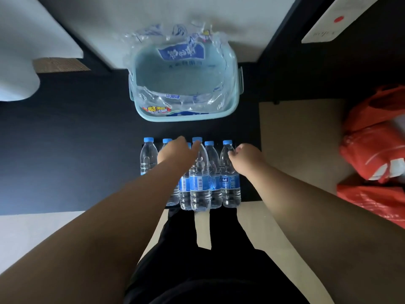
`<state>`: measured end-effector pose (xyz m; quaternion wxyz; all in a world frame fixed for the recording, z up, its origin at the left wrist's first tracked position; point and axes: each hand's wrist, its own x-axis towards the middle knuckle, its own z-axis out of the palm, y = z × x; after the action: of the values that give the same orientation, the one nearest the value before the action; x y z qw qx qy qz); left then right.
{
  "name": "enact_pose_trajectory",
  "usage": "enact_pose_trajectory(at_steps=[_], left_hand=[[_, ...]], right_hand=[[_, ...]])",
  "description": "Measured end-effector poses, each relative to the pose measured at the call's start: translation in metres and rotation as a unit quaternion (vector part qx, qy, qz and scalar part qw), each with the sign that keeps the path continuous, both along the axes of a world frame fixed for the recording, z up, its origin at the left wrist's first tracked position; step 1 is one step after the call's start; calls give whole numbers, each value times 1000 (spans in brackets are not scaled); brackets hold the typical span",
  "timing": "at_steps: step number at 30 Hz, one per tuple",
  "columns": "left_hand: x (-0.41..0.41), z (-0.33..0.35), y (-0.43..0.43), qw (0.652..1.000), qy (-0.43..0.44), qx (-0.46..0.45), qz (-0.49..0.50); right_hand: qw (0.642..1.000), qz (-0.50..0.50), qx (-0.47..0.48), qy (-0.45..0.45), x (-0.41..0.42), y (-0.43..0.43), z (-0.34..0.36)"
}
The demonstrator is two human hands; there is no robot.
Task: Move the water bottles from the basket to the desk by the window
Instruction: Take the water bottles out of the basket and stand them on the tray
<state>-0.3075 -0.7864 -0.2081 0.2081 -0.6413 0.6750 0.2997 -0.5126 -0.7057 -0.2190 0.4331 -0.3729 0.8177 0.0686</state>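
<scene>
- Water bottles [199, 183] stand rowed on the counter [65, 139]; basket [186, 118] beyond holds only plastic wrap [182, 51].
- Right hand [245, 157] fingers [232, 152] curl on the rightmost bottle [230, 185]; left hand [175, 152] grip unclear.
- Likely final placing: release without toppling.

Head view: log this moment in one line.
basket: only plastic wrap visible | water bottles: upright on desk | left hand: over row, at a cap | right hand: beside rightmost bottle | both grips unclear

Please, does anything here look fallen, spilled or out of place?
No spill shows, and the bottles stand upright in a group on the desk. The only untidy thing is the crumpled clear plastic wrap left in the basket, which sticks out over its far rim.
</scene>
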Motion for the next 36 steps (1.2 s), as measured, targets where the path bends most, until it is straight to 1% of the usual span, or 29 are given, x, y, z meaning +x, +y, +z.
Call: enact_pose_trajectory(at_steps=[4,7,9,12,16,20,25,27,29,32,36], left_hand=[[36,7,12,1000,1,6,12],[67,10,22,999,-12,19,-31],[88,15,27,998,-32,21,-44],[119,21,34,998,-55,17,-29],[155,20,41,997,-63,25,-24],[173,16,45,997,-67,21,-29],[188,3,39,992,-117,36,-31],[189,-5,37,992,-117,39,-40],[189,-12,34,992,-99,52,-52],[190,-22,29,992,-52,97,-66],[189,-28,31,992,10,117,-54]], right_hand=[[996,71,42,16,-3,15,12],[990,129,51,24,-8,27,19],[987,151,48,21,-13,35,22],[982,183,43,26,-21,44,27],[973,221,59,43,-30,53,30],[966,246,66,52,-32,57,27],[956,277,84,50,-22,58,14],[950,291,106,46,-19,60,8],[942,307,128,52,-19,60,4],[947,284,147,45,-18,58,-3],[971,193,138,-35,-5,51,-10]])
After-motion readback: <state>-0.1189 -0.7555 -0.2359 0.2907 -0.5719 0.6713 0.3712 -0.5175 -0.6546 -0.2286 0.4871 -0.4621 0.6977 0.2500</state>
